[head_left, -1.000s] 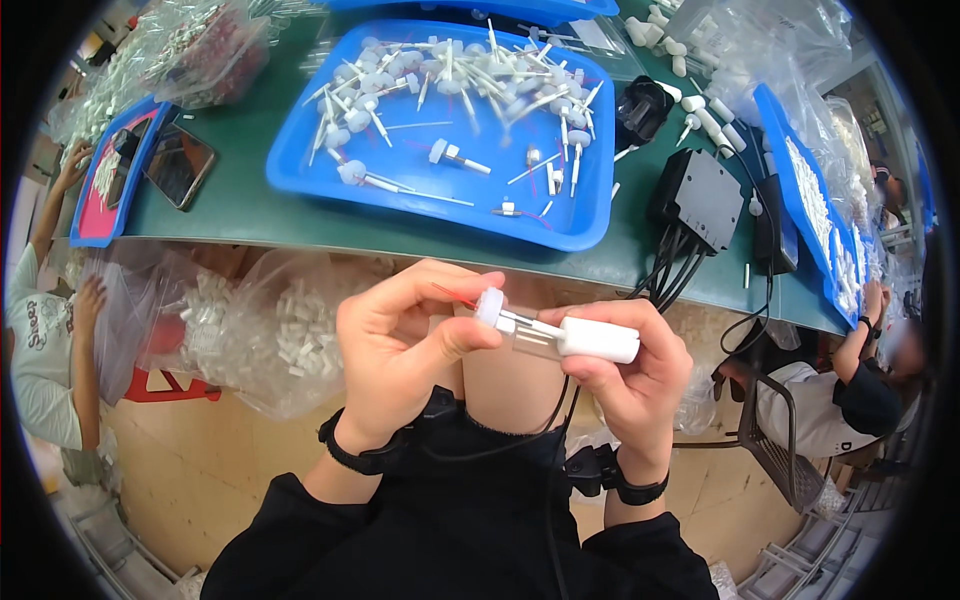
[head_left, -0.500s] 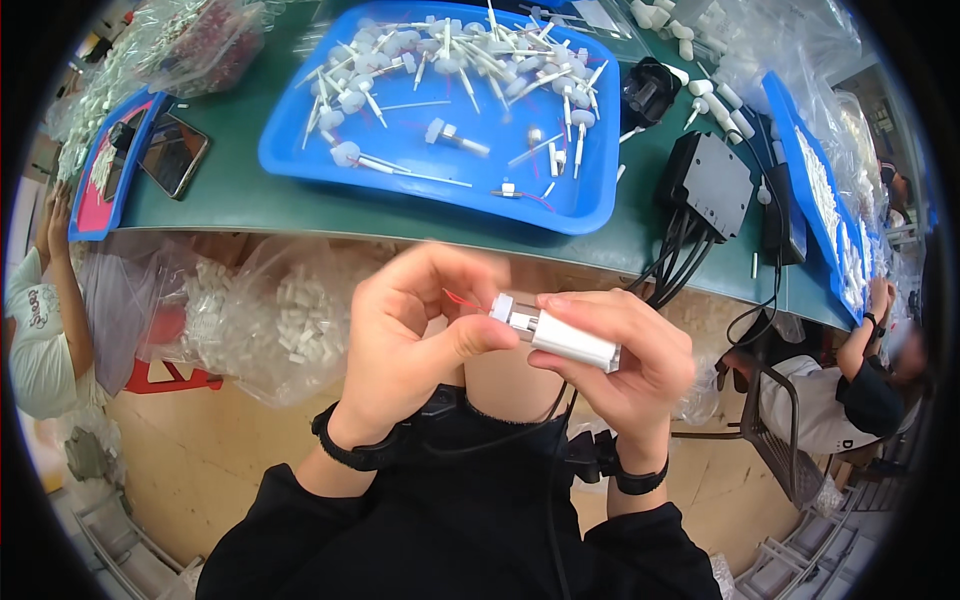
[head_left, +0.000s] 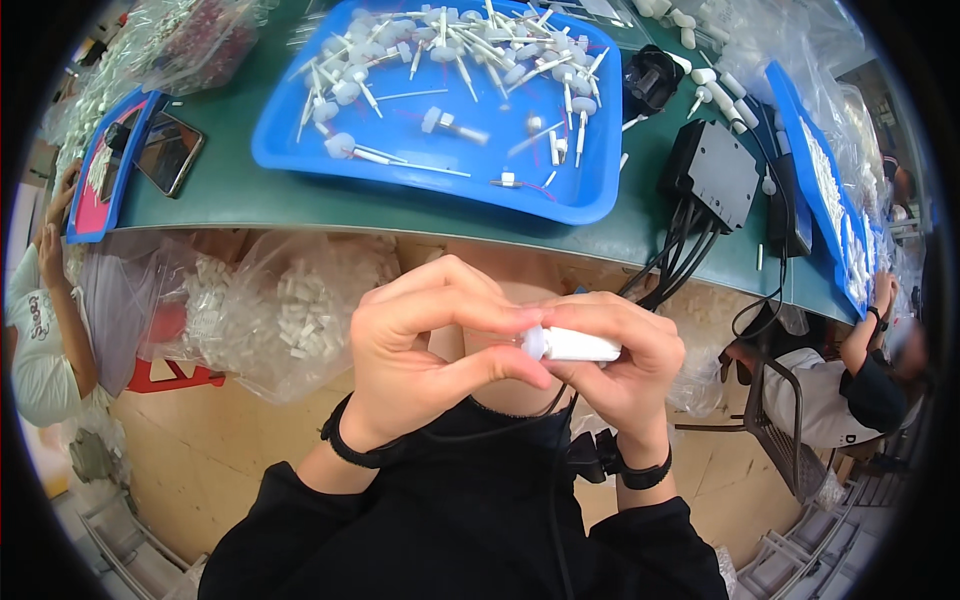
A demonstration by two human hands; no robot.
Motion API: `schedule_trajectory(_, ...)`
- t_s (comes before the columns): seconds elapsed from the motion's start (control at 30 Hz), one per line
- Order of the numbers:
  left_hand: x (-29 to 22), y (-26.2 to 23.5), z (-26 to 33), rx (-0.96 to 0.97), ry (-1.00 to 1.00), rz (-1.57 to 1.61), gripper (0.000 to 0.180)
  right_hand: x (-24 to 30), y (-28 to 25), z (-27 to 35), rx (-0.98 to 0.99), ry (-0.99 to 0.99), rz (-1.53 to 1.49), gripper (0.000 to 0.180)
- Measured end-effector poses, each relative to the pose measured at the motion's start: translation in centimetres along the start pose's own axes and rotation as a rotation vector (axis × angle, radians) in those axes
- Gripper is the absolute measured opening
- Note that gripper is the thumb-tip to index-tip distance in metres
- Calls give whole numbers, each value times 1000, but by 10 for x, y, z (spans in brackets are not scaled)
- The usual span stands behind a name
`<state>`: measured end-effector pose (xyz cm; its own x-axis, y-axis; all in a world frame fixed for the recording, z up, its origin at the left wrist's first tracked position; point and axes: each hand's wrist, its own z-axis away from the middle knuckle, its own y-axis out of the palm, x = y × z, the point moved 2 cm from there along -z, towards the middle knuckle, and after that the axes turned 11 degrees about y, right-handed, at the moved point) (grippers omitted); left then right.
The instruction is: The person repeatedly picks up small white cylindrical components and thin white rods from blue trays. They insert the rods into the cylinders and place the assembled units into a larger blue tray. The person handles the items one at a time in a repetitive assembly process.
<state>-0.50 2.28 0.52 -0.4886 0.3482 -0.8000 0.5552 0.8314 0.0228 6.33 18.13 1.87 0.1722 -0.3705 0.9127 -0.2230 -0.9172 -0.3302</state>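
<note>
My left hand [head_left: 420,360] and right hand [head_left: 625,365] pinch the small white plastic tube [head_left: 578,345] between fingertips; uneven pressure could jam its round cap crooked.

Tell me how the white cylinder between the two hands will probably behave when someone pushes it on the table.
The white cylinder looks round and smooth, so it would probably roll. It seems stiff plastic and light: fingertips of the left hand and right hand alone hold it.

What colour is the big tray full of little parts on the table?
Bright blue: the large rectangular plastic tray shows clearly in the head view, on the green table.
</note>
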Motion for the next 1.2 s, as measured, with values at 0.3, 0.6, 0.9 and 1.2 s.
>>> schedule_trajectory(0.3, -3, -4, 4, -77, -108, 35, 33, 3, -6, 9, -32, 161, -43, 49)
schedule_trajectory(0.6, -3, -5, 3, 70, -86, 66, 30, -6, -17, 13, -12, 73, -114, 28)
schedule_trajectory(0.9, -1, -7, -2, 156, -62, 88, 32, 2, -4, 7, -67, 75, 35, 33)
schedule_trajectory(1.2, 3, -15, 1, -58, -181, 207, 22, 0, -41, 7, -227, 229, -244, 25)
